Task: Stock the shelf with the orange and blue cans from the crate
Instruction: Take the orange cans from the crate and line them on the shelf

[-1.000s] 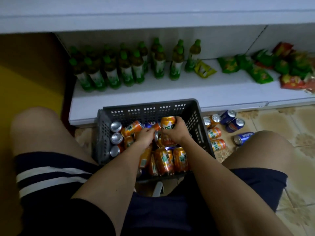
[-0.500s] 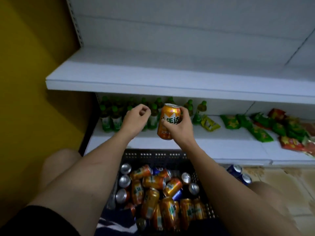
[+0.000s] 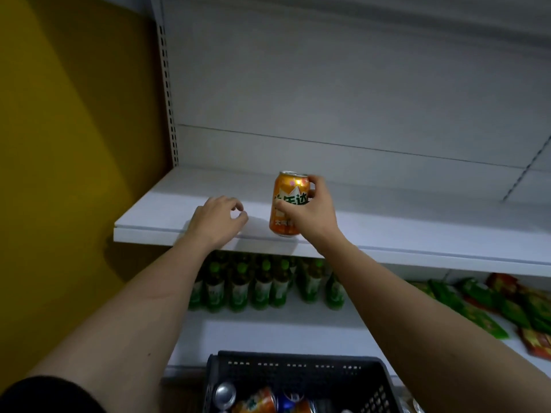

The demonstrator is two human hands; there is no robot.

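The orange can (image 3: 286, 204) at mid-frame bore green-edged white Chinese characters I could only partly read. My right hand (image 3: 310, 214) wrapped its right side, the can upright at the white shelf's (image 3: 417, 234) front edge. My left hand (image 3: 216, 223), left of it, held nothing, fingers loosely curled.

The crate (image 3: 301, 371) runs off the bottom edge with only a few cans (image 3: 256, 402) showing (their labels blurred), and the right hand (image 3: 310, 213) covers the orange can's (image 3: 286, 204) right side.
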